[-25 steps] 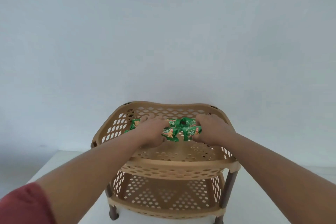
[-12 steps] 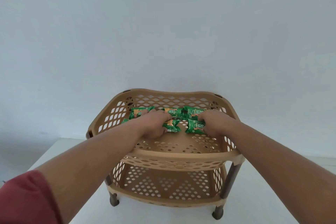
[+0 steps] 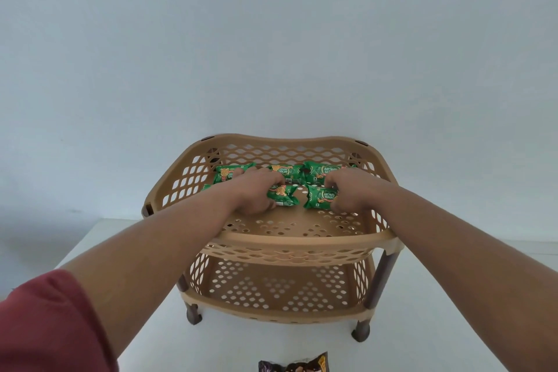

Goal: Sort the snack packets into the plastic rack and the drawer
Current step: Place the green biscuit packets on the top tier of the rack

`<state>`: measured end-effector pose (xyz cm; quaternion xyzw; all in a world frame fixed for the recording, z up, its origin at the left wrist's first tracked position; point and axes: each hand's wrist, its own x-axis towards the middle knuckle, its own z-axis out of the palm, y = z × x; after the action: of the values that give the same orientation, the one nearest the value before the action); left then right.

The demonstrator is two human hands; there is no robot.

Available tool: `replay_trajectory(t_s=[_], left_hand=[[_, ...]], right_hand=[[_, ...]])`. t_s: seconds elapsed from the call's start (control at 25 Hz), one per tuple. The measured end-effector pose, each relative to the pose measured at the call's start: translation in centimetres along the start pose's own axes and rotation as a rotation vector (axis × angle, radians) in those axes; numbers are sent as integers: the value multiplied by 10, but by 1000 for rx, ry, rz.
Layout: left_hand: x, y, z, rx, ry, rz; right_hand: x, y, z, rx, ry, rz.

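Note:
A tan two-tier plastic rack (image 3: 297, 240) stands on a white table. Several green snack packets lie on its top shelf, in a back row (image 3: 288, 170) and a front row. My left hand (image 3: 256, 190) rests on the shelf with fingers curled around a green packet (image 3: 283, 195) in the front row. To the right, my right hand (image 3: 347, 189) grips another green packet (image 3: 321, 198) beside it. Both packets touch the shelf floor. The lower shelf (image 3: 271, 290) holds nothing. No drawer is in view.
A dark snack packet (image 3: 294, 365) lies on the white table (image 3: 235, 344) at the bottom edge, in front of the rack. A plain pale wall fills the background right behind the rack. The table's left edge runs near my left forearm.
The two front packets have come apart from the cluster and settled lower on the shelf. My view has tilted down, showing the rack's feet and the dark packet.

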<state>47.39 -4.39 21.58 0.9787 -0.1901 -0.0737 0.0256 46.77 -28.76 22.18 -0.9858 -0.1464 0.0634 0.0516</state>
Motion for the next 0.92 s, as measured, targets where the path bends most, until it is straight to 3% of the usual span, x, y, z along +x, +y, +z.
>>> replay_trajectory(t_s=[0.4, 0.64, 0.76, 0.84, 0.92], left_hand=[[-23, 9, -23, -102, 67, 31], [-119, 22, -48, -341, 520, 215], [-185, 33, -10, -418, 572, 254], [-224, 43, 37, -484, 485, 213], [-256, 57, 94, -533, 319, 154]], right_hand=[[-10, -7, -11, 12, 155, -15], [-95, -69, -25, 288, 698, -278], [-157, -91, 1, 427, 684, -444], [-193, -90, 32, 427, 583, -487], [-224, -80, 74, 488, 422, -414]])
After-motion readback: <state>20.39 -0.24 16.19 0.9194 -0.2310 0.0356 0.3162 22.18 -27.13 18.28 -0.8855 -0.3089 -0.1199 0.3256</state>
